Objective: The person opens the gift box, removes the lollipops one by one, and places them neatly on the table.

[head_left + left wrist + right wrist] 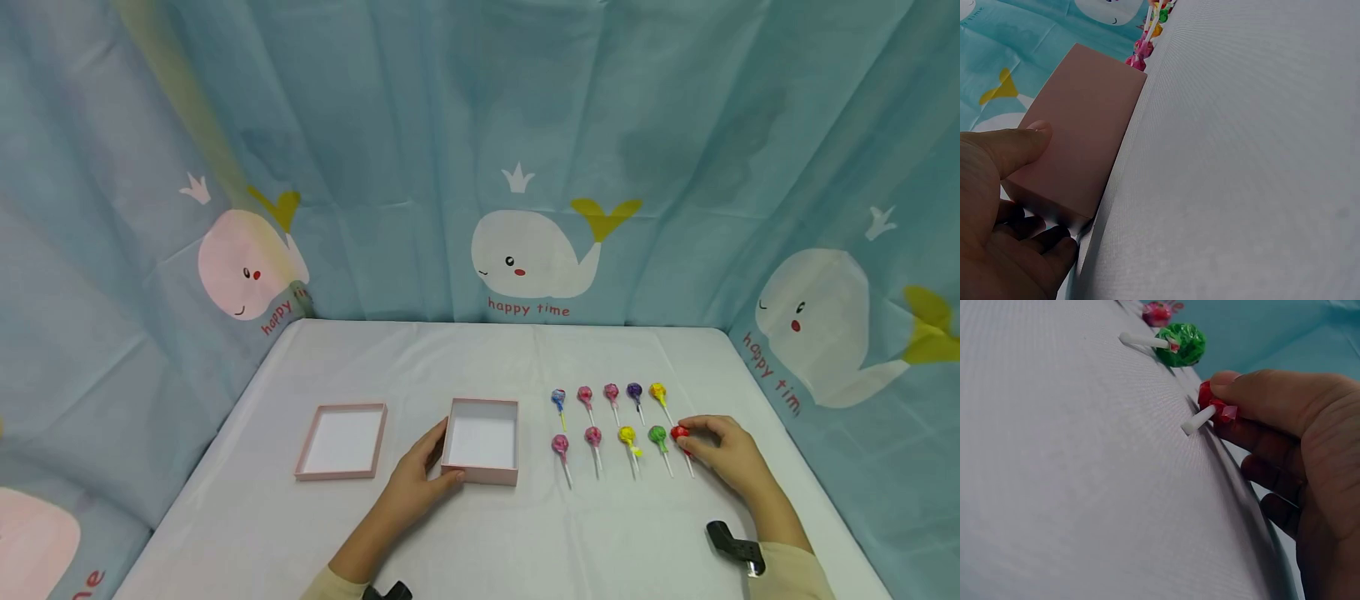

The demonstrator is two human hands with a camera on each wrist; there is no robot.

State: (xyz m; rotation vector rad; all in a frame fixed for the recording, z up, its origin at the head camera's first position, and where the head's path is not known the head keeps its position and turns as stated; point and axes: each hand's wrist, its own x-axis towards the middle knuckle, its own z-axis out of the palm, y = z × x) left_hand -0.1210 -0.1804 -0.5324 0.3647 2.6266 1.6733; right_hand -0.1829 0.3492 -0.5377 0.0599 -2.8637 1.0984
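Observation:
My right hand (726, 452) pinches a red lollipop (1205, 395) by its wrapped head between thumb and fingers. The white stick points toward me, low over the white cloth. Just left of it lies a green lollipop (657, 435). My left hand (417, 483) grips a pink open-topped box (480, 476) at its front left corner. Its thumb (1032, 147) presses the front wall, while the other fingers reach along the left side. The box's white inside holds nothing.
Left of the box lies a shallow pink lid (335, 477), inner side up. Several other wrapped lollipops lie in two rows right of the box, among them a blue one (558, 397), a purple one (635, 391) and a yellow one (627, 436). A whale-print curtain (420, 250) borders the white table (600, 542).

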